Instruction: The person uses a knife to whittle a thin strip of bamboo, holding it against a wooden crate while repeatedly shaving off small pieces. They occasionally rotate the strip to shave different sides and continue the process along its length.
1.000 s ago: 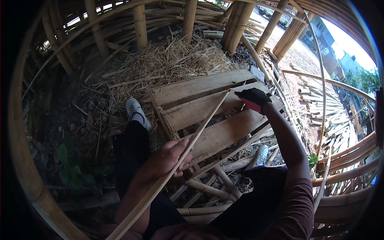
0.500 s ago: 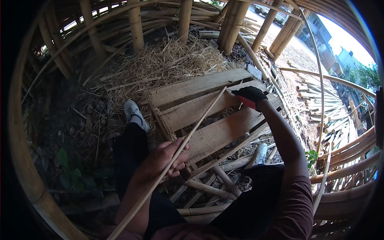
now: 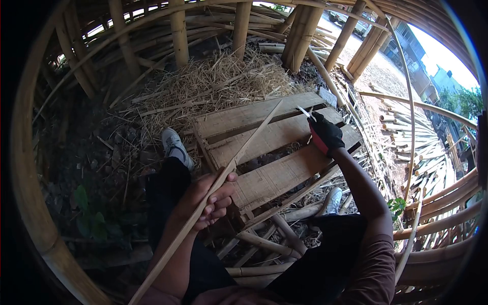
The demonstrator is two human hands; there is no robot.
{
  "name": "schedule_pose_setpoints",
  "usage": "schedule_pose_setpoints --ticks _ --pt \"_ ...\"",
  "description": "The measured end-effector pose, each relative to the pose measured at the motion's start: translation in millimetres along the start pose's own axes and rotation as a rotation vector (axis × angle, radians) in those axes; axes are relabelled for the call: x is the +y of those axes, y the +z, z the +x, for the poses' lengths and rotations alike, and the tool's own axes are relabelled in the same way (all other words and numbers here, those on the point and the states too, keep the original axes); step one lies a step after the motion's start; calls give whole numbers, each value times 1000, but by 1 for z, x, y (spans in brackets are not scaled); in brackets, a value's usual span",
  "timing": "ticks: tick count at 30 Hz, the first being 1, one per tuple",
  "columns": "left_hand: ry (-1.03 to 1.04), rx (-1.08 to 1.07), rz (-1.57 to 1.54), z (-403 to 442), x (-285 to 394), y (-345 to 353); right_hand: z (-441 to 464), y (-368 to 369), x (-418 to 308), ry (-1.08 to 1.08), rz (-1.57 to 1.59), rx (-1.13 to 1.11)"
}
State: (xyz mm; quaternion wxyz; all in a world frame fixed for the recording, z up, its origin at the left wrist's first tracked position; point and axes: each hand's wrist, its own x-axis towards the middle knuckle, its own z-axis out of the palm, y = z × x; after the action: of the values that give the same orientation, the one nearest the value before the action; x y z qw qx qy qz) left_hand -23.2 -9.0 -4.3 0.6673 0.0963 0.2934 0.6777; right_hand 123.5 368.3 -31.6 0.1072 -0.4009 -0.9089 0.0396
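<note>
While a slatted wooden platform (image 3: pixel 279 175) takes up the ground at one o'clock from the seated person, a heap of straw (image 3: pixel 213 84) spreads just beyond it, towards twelve. A long bamboo strip (image 3: pixel 236 161) slants across from the lap at seven o'clock to its tip at one, over the platform. Half a second ago its narrow side faced up; now it shows a broader face.

The right hand (image 3: pixel 328 133), in a black and red glove, sits at two o'clock from the bare left hand (image 3: pixel 193 195). It has drawn off a little from the strip's tip and tilted, so that a slim pale blade (image 3: pixel 304 112) now stands out towards ten o'clock. Its fingers look closed on the grip, which I can't see. The left hand is curled firmly around the strip. Blade and strip lie near but apart, so I judge this a break in contact between them.
</note>
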Motion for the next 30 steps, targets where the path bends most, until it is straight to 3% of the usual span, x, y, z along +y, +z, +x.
schedule_pose_setpoints --ticks 2,5,9,13,15,19,22,26,28,30 --pt "1 -68 -79 2 3 -9 -5 1 -13 19 -10 20" --pt "73 -155 -256 1 5 -14 -16 17 -30 -388 -16 33" --pt "79 -169 -298 0 7 -13 -47 20 -87 -767 -64 59" --pt "80 -201 -381 -1 8 -19 -71 9 -136 -898 -53 51" --pt "83 -241 -442 -1 8 -19 -72 13 -145 -1077 -93 36" --pt "88 -147 -301 -3 9 -14 -71 -1 -153 -1118 -270 34" --pt "90 -149 -291 -3 9 -16 -60 -10 -145 -1031 -325 -145" --pt "87 -144 -266 -4 11 -18 -28 -10 -104 -746 -339 -204" --pt "91 -154 -249 -2 9 -17 2 16 -53 -679 -369 -18" --pt "88 -165 -227 -1 7 -16 25 18 -25 -508 -490 22"
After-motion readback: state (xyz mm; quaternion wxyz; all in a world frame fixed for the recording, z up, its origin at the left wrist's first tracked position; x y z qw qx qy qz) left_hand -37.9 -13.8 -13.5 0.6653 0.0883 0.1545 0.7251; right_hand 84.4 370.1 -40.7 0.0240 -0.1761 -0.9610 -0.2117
